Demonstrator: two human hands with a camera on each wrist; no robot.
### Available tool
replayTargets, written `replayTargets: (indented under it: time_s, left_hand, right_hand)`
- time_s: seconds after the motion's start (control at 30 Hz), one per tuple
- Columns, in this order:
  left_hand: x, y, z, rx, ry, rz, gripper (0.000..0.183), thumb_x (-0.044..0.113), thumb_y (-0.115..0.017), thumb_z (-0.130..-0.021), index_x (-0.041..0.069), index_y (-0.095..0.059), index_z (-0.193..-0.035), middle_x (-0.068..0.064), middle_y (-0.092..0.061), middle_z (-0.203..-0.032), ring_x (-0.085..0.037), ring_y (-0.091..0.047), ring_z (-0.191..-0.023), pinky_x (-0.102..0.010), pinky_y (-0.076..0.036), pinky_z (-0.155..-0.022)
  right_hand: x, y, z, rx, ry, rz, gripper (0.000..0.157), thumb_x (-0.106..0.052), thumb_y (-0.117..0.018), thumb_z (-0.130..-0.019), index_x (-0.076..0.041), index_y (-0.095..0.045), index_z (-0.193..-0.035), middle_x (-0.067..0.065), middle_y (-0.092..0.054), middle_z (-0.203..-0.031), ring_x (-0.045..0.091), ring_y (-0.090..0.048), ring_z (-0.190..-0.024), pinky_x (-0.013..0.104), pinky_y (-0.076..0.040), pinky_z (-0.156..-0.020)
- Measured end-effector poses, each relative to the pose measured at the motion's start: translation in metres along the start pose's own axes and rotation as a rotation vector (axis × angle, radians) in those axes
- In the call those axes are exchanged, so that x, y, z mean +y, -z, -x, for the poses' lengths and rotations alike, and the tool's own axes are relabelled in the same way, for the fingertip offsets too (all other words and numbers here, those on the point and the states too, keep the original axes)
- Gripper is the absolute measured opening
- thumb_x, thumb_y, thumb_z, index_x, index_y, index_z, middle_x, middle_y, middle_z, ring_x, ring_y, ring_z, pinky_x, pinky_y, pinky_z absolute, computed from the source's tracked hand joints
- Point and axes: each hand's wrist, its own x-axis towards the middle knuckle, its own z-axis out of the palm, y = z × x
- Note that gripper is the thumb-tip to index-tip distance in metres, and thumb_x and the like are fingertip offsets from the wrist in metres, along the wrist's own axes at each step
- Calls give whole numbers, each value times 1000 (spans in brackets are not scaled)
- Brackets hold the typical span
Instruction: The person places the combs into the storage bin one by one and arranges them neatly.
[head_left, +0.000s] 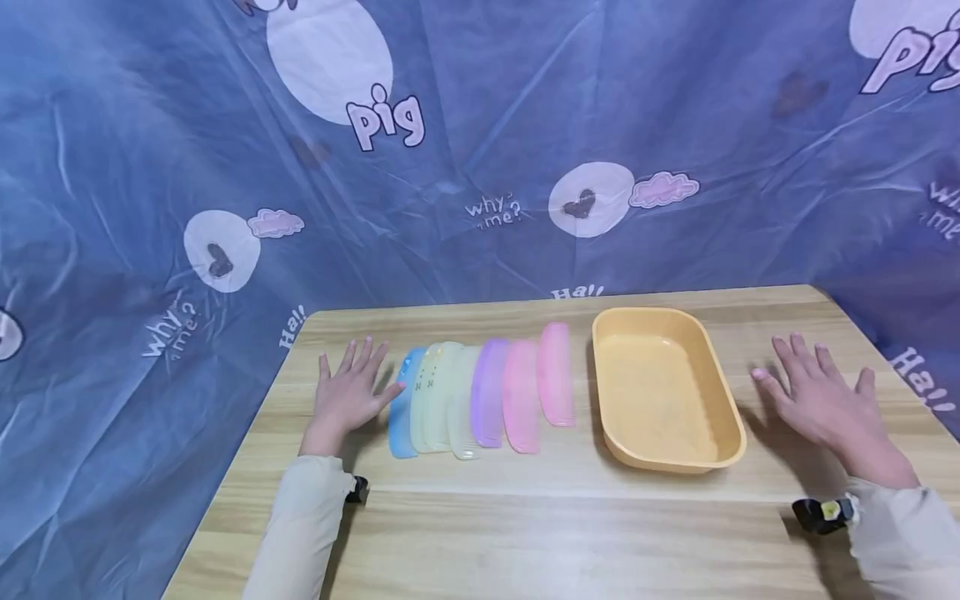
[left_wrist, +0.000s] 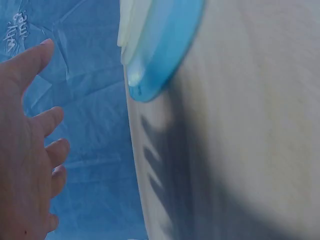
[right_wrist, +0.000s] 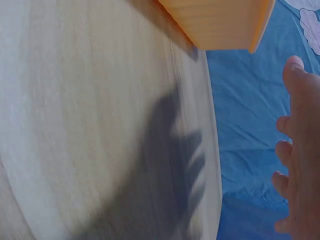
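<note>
Several plastic combs lie side by side in a row on the table. From left to right come a blue comb (head_left: 402, 417), overlapping pale yellow-green combs (head_left: 438, 408), a purple comb (head_left: 488, 400), a pink comb (head_left: 521, 404) and another pink comb (head_left: 556, 375) set slightly higher. My left hand (head_left: 349, 398) hovers just left of the row, fingers spread, its thumb overlapping the blue comb's edge in the head view. Right of the combs stands a yellow plastic basin (head_left: 660, 450) with nothing in it. Beyond the basin's right side, my right hand (head_left: 825, 404) is held above the table, fingers spread, holding nothing.
The wooden table (head_left: 525, 542) has its far edge against a blue printed cloth (head_left: 465, 100), which also hangs along the left and right sides. A small black device (head_left: 821, 515) sits at the right wrist, and another black device (head_left: 357, 490) at the left.
</note>
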Motion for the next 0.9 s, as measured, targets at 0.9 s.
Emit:
replayTargets:
  time_s: [0.9]
  left_hand:
    - [91,23,-87,-18,-169,51,88,73,-45,-86,29,-13,-155,-5,-8,-163,-30,-3,-151,-63,9,-115]
  right_hand:
    - [-13,15,9,-47,93,-153,65,-36,-27,-105,-4,1,-154,32,-2,-155,63,-17,-132,80,-10,-94]
